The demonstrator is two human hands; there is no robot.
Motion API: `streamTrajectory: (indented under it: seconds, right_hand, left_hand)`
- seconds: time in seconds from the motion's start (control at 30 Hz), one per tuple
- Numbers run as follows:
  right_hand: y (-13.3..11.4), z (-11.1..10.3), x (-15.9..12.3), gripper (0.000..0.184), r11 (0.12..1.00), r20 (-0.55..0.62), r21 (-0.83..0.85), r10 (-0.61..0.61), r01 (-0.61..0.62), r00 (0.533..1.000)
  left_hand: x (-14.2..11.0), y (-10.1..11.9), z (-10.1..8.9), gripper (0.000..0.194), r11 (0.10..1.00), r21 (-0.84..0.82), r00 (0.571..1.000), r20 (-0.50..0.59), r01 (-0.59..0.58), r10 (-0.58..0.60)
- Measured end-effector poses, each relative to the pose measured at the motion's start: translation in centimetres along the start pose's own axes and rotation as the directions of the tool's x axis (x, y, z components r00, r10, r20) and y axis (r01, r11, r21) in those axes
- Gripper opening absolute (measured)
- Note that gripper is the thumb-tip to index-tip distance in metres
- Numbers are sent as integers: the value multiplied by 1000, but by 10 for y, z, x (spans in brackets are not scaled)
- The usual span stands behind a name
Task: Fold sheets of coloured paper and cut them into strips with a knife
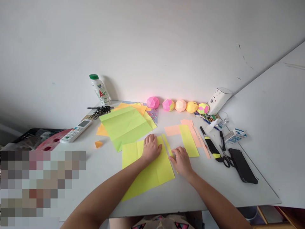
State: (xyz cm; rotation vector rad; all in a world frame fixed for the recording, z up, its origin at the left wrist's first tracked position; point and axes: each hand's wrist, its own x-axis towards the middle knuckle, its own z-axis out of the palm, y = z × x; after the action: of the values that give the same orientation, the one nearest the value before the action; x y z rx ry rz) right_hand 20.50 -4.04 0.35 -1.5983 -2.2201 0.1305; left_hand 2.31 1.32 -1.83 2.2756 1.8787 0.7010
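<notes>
My left hand (152, 148) lies flat with its fingers stretched out on a creased yellow sheet of paper (147, 173), near its upper right part. Along the sheet's right edge runs a narrow yellow paper strip (166, 143), with a thin gap between the two. My right hand (182, 161) rests over the lower part of that strip, its thumb and bent fingers apart; part of the strip is hidden beneath it. Just beyond this hand is a yellow paper rectangle (190, 143), overlapping peach paper pieces (172, 130).
Green paper (126, 125) covers orange sheets at the back left. Faceted paper balls (180, 105) line the wall. To the right lie a utility knife (212, 147), scissors (226, 160) and a black phone (243, 165). A bottle (100, 90), keys (102, 110) and a remote (76, 130) sit left.
</notes>
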Motion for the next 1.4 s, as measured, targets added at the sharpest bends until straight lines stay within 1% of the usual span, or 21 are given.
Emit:
streamTrajectory:
  seconds: [0.17,0.33,0.57,0.7,0.8,0.93,1.0,1.07,1.1,1.17,1.23,1.3,1.4]
  right_hand:
    - [1,3,0,2,1000,-7,9,28,-28,1000]
    - [3,4,-1,6,999,-25,3,39,-39,999]
    - [3,6,0,17,1000,-52,-17,-2,1,999]
    - [4,-1,2,20,1000,-109,-13,-6,5,994]
    - [19,-19,7,20,998,-218,-21,53,-59,975]
    - [63,-46,14,23,969,-370,-56,205,-242,906]
    - [85,-53,15,21,947,-384,-68,265,-314,884]
    - [100,-56,15,18,935,-356,-77,299,-347,885]
    - [103,-55,15,17,932,-337,-80,308,-353,890]
    - [100,-53,15,17,934,-312,-80,308,-348,899]
    - [85,-47,14,19,947,-294,-66,283,-315,913]
    - [60,-37,10,21,970,-247,-34,227,-242,942]
    - [17,-18,-1,16,993,-91,47,110,-106,990]
  left_hand:
    - [0,2,-4,33,999,20,999,19,38,-38]
    - [1,1,-5,31,998,14,998,21,53,-53]
    - [2,-1,-6,34,997,-7,997,33,71,-71]
    - [3,-2,-4,33,996,-33,996,32,83,-82]
    - [4,-4,-3,36,994,-58,995,40,93,-91]
    - [5,-6,-1,38,993,-73,995,51,94,-91]
    - [5,-6,-1,38,992,-85,994,56,98,-93]
    - [6,-6,0,38,989,-101,993,57,105,-99]
    - [6,-7,1,38,988,-112,993,56,110,-104]
    - [6,-9,2,38,983,-139,992,52,123,-117]
    - [7,-11,2,40,975,-174,990,48,142,-135]
    - [6,-12,3,42,963,-212,986,41,164,-159]
    - [3,-9,4,45,942,-271,979,33,201,-199]
